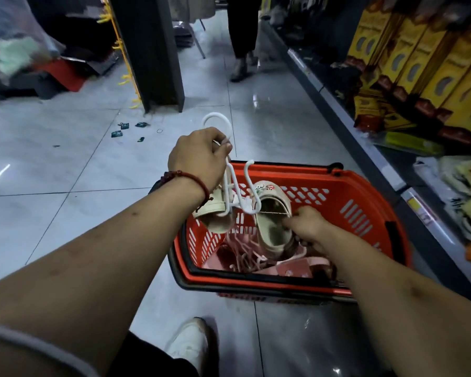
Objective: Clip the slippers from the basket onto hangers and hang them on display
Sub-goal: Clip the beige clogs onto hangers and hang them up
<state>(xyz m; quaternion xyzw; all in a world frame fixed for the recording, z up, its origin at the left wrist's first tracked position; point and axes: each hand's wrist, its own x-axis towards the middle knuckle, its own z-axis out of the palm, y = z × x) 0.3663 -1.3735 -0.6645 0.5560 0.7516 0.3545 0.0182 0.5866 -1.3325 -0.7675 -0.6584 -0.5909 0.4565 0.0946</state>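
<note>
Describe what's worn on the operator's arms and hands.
No gloves: left hand and right hand are bare. A dark red beaded bracelet circles the left wrist. A pale grey sleeve edge shows at the left upper arm; nothing is visible on the right arm.

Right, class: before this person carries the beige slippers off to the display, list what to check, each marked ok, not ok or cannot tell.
1. Left hand grips white hanger near its hook: ok.
2. First beige slipper hangs from it: ok.
3. Second beige slipper clipped on: cannot tell; right hand holds it, clip hidden.
4. Red basket stands level on the floor: ok.
5. Aisle ahead free: not ok; a person stands there, scraps lie about.
</note>
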